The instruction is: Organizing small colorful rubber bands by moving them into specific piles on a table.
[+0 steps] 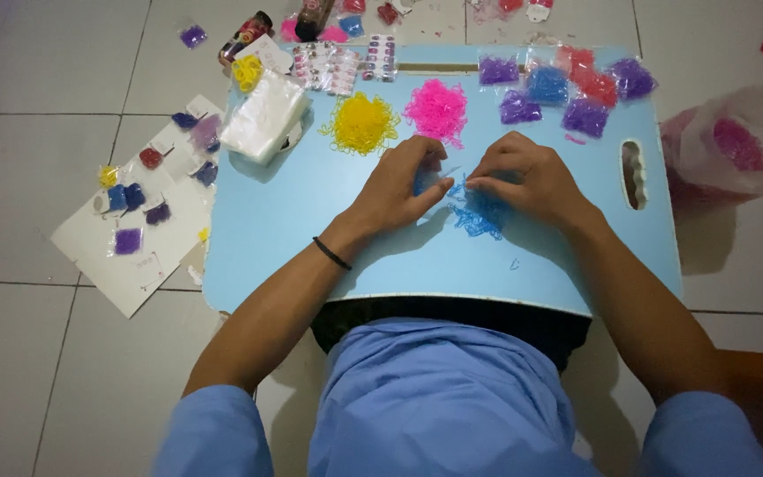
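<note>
1. On the blue table [311, 212], both hands met over a small heap of blue bands [479, 212] near the middle. The left hand [399, 184] was curled, fingertips pinched together at the heap's left edge. The right hand [527, 177] was also curled, its fingertips pressed onto the heap's top.
2. The heap sat closest to the person, probably because it was the one being worked, while the yellow bands [362, 122] and pink bands [437, 109] lay apart behind it, each colour kept to itself.
3. Filled bags [586, 117] of purple, blue and red bands were grouped at the far right corner; a stack of clear bags [265, 117] lay at the far left, within reach of the left hand.
4. More small bags rested on a white sheet [147, 256] on the floor, clear of the working space.
5. What the fingertips actually held was hidden by the knuckles; I could not tell whether a bag lay between them. The items along the top edge were cut off and blurred.
</note>
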